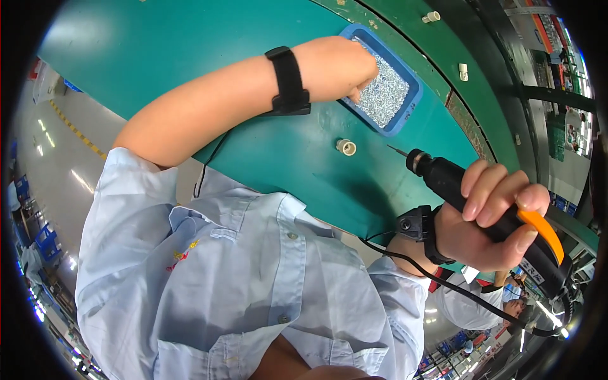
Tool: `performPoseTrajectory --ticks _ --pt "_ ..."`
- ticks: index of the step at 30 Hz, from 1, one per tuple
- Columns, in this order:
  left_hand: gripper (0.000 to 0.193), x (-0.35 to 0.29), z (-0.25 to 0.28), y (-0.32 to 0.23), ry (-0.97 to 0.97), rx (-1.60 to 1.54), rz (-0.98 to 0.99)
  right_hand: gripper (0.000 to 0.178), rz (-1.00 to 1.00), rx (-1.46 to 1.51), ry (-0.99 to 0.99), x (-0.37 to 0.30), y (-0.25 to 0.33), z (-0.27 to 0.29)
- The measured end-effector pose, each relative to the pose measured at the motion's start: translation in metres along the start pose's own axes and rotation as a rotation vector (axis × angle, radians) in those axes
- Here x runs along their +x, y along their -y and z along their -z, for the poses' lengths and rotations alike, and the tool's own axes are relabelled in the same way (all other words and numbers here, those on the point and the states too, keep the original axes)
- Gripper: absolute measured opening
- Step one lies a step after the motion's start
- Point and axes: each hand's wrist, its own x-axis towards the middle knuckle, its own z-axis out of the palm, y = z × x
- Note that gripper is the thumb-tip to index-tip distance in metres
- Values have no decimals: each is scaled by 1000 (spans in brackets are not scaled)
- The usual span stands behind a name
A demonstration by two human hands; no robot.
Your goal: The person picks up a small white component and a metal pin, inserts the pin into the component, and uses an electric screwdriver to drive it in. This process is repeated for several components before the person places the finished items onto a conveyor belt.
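My left hand (339, 66) reaches over the near left side of a blue tray (415, 101), its curled fingertips down among many small silver screws (389, 95). Its fingers look closed, but whatever lies between them is hidden. Raised at the right, my right hand (491, 212) wraps round a black electric screwdriver (443, 180) with an orange lever. The thin bit points left, above the table. A small cream cylindrical plastic part (346, 147) with a hollow end lies on the table between the tray and me, left of the bit.
The table (209, 54) has a green top. Beyond it runs a darker green strip (437, 44) carrying more cream parts (431, 17). A black cable (468, 295) loops from the screwdriver's rear. Another person (468, 307) is at the lower right.
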Motion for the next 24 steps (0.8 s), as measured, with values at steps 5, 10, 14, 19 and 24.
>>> performPoseTrajectory --ticks 5,10,14,19,24 --pt "10 12 -5 8 -16 -47 -13 34 9 -39 21 -1 1 5" --pt "11 5 -11 10 -327 -134 -91 33 25 -20 57 -1 2 13" --pt "12 -7 -12 -3 -369 -326 -90 31 27 -20 -13 0 1 3" --pt "9 -27 -19 -24 -274 -589 -57 30 -5 -3 -4 0 5 -3" --pt "12 -44 -24 -34 -164 -692 -28 30 -15 48 -13 -3 4 -9"
